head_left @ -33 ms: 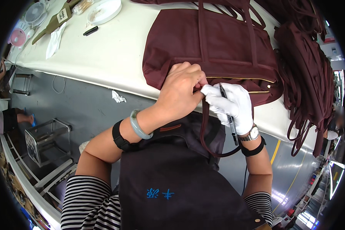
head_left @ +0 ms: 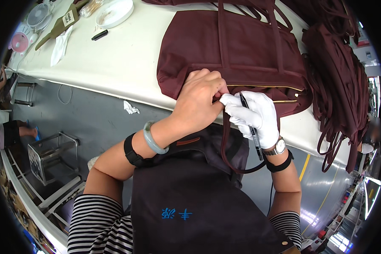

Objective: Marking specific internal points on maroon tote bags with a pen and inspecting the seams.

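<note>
A dark burgundy handbag (head_left: 249, 46) lies on the white table with its gold zipper (head_left: 262, 86) partly open toward me. My bare left hand (head_left: 203, 95) is closed on the bag's near edge by the zipper; the fingertips are partly hidden. My right hand (head_left: 258, 118), in a white glove, holds a black pen (head_left: 255, 137) slanted across the fingers. Its gloved fingertips meet my left fingertips at the zipper edge. What lies between the fingertips is too small to make out. A burgundy strap (head_left: 226, 156) loops down from the bag over my dark apron.
More burgundy bags (head_left: 336, 80) are heaped at the right, straps hanging over the table edge. On the table's left lie a black pen cap (head_left: 99, 35), a white dish (head_left: 114, 12), a white cloth (head_left: 60, 47) and small fans (head_left: 38, 16). A metal stool (head_left: 55, 156) stands on the floor.
The pen's upper end has tipped slightly to the left, and my gloved fingertips have shifted a little the same way. My left hand stays in place on the bag.
</note>
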